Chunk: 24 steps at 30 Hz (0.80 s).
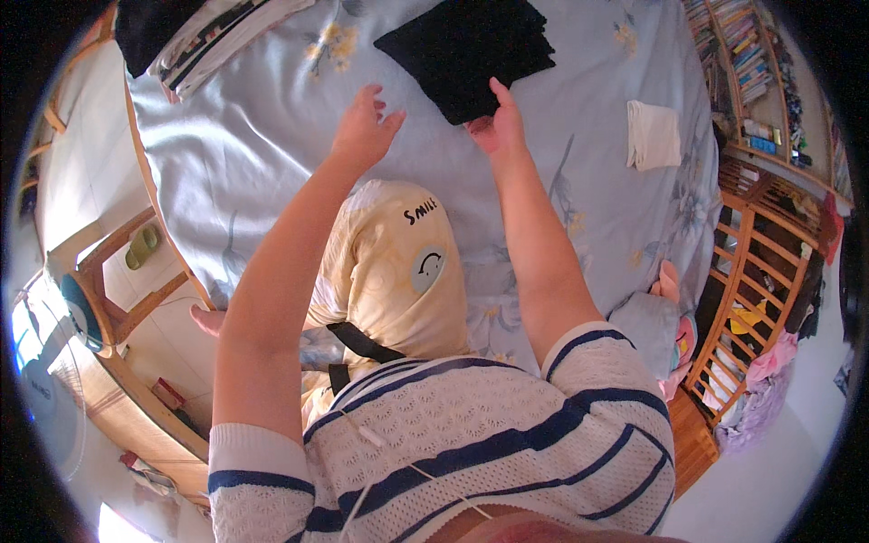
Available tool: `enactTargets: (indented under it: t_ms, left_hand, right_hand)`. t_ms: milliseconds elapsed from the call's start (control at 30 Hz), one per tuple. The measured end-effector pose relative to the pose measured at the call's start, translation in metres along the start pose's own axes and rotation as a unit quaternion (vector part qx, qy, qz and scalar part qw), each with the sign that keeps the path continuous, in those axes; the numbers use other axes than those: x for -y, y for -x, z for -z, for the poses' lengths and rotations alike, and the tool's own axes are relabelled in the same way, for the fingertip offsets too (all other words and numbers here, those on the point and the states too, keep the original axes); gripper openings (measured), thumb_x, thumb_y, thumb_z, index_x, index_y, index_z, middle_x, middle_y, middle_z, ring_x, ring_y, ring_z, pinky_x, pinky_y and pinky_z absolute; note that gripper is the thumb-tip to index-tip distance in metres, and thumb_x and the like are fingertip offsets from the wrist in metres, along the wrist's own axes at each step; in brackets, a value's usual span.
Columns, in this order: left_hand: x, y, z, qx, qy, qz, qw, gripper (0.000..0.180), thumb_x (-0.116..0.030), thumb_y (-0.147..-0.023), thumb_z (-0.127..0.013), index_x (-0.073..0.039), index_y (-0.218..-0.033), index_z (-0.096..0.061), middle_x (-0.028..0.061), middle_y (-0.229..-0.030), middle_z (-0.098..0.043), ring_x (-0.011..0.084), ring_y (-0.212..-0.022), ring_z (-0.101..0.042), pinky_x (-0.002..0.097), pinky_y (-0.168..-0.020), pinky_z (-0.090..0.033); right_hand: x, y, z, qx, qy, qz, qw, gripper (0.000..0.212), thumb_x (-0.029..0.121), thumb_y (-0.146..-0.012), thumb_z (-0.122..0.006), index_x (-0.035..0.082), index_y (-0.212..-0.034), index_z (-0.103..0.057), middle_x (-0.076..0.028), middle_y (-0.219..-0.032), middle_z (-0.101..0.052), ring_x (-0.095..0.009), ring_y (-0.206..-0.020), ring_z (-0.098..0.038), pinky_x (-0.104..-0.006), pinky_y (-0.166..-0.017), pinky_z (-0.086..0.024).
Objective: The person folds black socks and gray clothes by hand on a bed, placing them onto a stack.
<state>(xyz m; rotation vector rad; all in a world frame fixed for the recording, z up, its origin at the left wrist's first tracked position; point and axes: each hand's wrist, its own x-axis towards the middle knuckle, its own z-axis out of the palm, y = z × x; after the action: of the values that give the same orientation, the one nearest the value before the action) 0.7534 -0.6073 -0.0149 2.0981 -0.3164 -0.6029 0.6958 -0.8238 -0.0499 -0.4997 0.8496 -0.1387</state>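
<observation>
A black folded garment point(475, 59) lies at the top middle of a bed with a pale blue flowered sheet point(253, 136). My right hand point(501, 125) grips its near edge, thumb on top and the other fingers partly hidden beneath the cloth. What kind of garment it is, I cannot tell. To the left, my left hand point(364, 128) hovers over the sheet with its fingers apart, holding nothing and apart from the black cloth. My bent knee in yellow trousers point(398, 262) rests on the bed between my forearms.
At the far left of the bed sits a stack of folded clothes point(222, 41). A small white folded cloth point(654, 136) lies on the right. Beyond the bed's right edge stand a bookshelf point(747, 68) and a slatted wooden rack point(747, 299). A green slipper point(143, 246) is on the left floor.
</observation>
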Motion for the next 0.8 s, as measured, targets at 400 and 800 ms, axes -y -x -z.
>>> enactTargets:
  t_ms: [400, 800]
  left_hand:
    - [-0.004, -0.034, -0.043, 0.048, 0.385, 0.231, 0.892, 0.056, -0.04, -0.08, -0.064, 0.004, -0.114, -0.052, 0.0101, -0.098, -0.061, 0.0186, -0.086, -0.057, 0.0311, -0.071, -0.048]
    - [0.074, 0.063, 0.051, -0.119, 0.167, 0.25, 0.946, 0.056, -0.037, -0.074, -0.072, 0.005, -0.106, -0.051, 0.0114, -0.082, -0.06, 0.0171, -0.072, -0.057, 0.0309, -0.066, -0.046]
  right_hand:
    - [-0.042, 0.026, 0.004, 0.077, -0.065, -0.076, 0.992, 0.033, 0.018, -0.084, -0.058, 0.003, -0.113, -0.051, -0.012, -0.107, -0.059, -0.027, -0.096, -0.058, -0.0393, -0.078, -0.051]
    - [-0.041, 0.059, -0.008, 0.046, 0.329, 0.018, 0.943, 0.037, 0.032, -0.086, -0.06, 0.003, -0.107, -0.052, -0.017, -0.098, -0.062, -0.027, -0.088, -0.062, -0.0362, -0.078, -0.05]
